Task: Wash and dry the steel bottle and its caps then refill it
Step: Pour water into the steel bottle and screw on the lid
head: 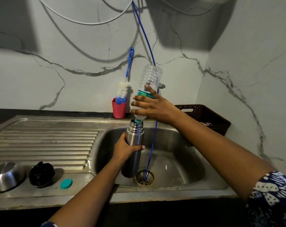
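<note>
My left hand point(125, 149) grips the steel bottle point(134, 138) around its middle and holds it upright over the sink basin point(180, 161). My right hand point(153, 107) grips a clear plastic bottle point(151, 79) turned upside down, its teal neck set into the steel bottle's open mouth. On the drainboard at the left lie the steel cup cap point(7, 176), the black inner cap point(41, 174) and a small teal plastic cap point(66, 183).
A red cup point(119, 109) holding a blue-and-white bottle brush point(123, 90) stands behind the sink. A thin blue tube point(153, 141) hangs down into the drain. A dark woven basket point(207, 117) sits at the right, against the marble-patterned wall.
</note>
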The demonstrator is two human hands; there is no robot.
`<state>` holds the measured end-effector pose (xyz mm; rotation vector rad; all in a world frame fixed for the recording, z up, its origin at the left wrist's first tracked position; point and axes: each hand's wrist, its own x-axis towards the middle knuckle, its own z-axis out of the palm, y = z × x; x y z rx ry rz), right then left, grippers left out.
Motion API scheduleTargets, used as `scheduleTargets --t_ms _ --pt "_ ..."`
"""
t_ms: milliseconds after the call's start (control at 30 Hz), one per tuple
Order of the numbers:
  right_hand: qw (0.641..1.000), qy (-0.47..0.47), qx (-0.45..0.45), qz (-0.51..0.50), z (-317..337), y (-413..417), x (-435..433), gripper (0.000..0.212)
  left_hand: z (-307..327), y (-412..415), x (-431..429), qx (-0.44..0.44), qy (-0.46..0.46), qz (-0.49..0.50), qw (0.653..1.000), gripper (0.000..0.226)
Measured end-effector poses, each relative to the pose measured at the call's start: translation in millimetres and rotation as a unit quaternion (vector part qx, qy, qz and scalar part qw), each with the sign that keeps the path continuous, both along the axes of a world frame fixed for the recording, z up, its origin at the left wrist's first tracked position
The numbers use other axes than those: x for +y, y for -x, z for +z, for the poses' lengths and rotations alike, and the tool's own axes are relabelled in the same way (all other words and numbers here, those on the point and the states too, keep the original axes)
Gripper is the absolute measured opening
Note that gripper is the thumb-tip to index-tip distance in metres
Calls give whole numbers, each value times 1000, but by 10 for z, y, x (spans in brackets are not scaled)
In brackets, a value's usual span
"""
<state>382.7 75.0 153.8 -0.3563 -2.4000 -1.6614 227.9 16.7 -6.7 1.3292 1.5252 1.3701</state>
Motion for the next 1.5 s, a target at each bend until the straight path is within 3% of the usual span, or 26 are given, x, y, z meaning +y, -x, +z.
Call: scheduleTargets --t_ms 100,400,600,800,933,1033,1100,1200,1267,1367,1500 --pt "999 0 47 -8 4 -16 -15 53 6 -4 0 -1 1 -6 1000 74" --pt "999 21 31 -35 -91 -42 27 58 31 -8 -31 -4 2 -11 1000 72" --pt "992 30 111 -42 -139 -108 -66 56 57 -17 -44 -2 3 -5 1000 74" --pt "958 140 233 -95 -196 -131 -260 57 171 -37 -123 1 -7 15 1000 74" --pt "894 273 328 -138 -106 -145 -398 64 376 -16 -210 7 -47 25 999 71" --pt "837 342 413 -110 -124 -111 -440 71 571 90 -265 7 -71 37 997 70" --pt "744 430 510 -37 -141 -40 -480 70 698 234 -278 4 -76 56 996 75" --pt "550 560 616 71 -171 138 -574 63 919 506 -344 4 -83 73 994 88" --pt "471 595 643 104 -237 293 -622 62 1067 702 -404 7 -90 91 992 90" --pt "409 622 652 141 -374 564 -666 58 1235 1026 -484 25 -98 122 987 84" --pt "358 637 657 187 -591 923 -708 50 1302 1475 -571 35 -103 162 981 79"
